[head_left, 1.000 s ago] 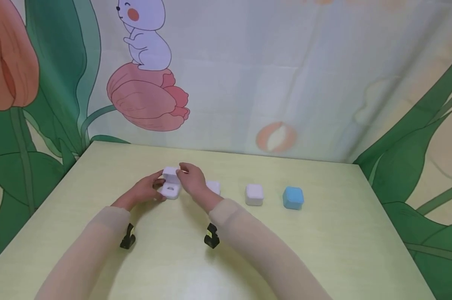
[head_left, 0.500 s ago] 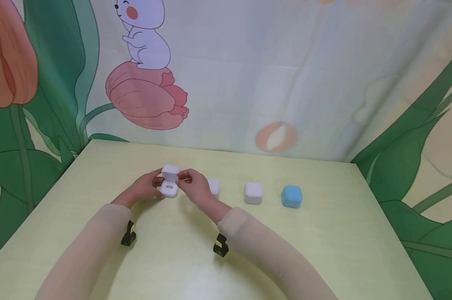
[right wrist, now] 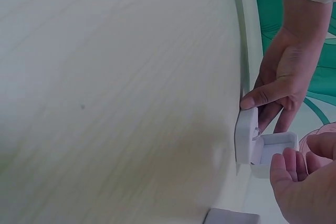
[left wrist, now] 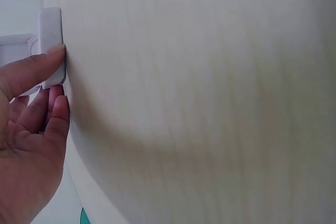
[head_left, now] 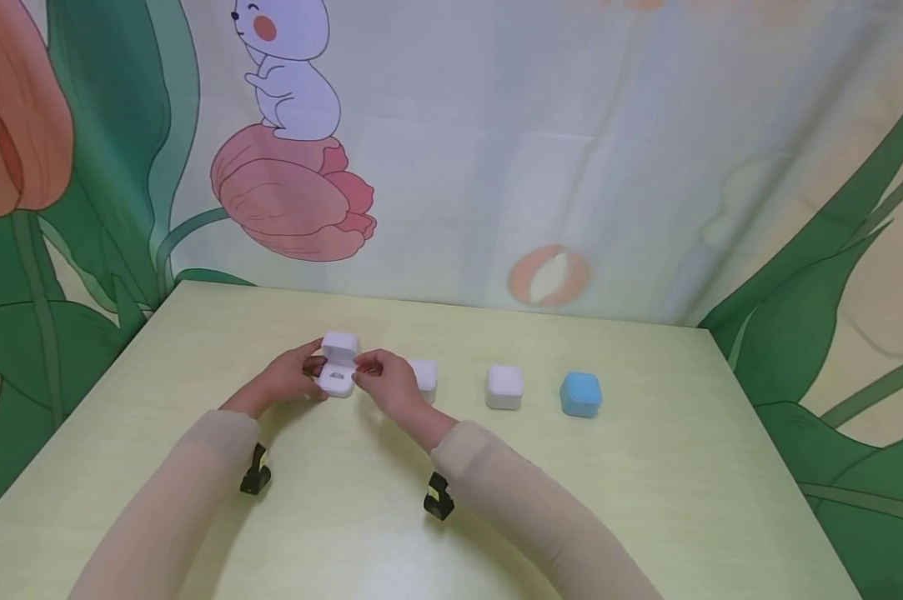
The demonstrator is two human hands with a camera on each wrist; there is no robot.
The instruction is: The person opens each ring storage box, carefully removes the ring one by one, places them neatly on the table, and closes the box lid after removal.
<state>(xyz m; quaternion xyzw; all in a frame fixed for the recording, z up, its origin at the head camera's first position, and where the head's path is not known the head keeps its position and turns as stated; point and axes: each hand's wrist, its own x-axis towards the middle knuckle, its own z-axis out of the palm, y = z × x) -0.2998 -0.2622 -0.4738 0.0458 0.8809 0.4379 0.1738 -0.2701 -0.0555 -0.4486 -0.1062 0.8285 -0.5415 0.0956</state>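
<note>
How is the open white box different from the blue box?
The open white box is white, but the blue box is light blue. The white one's lid stands up, showing a ring inside, while the blue one is closed, so you can't see inside it. The left hand holds the white one; no hand touches the blue one. Both have rounded corners.

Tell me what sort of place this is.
Probably an indoor tabletop set up for a demonstration or filming, though the wider room is out of view. A pale table stands before a hanging cloth printed with large cartoon flowers, and small boxes sit along it.
</note>
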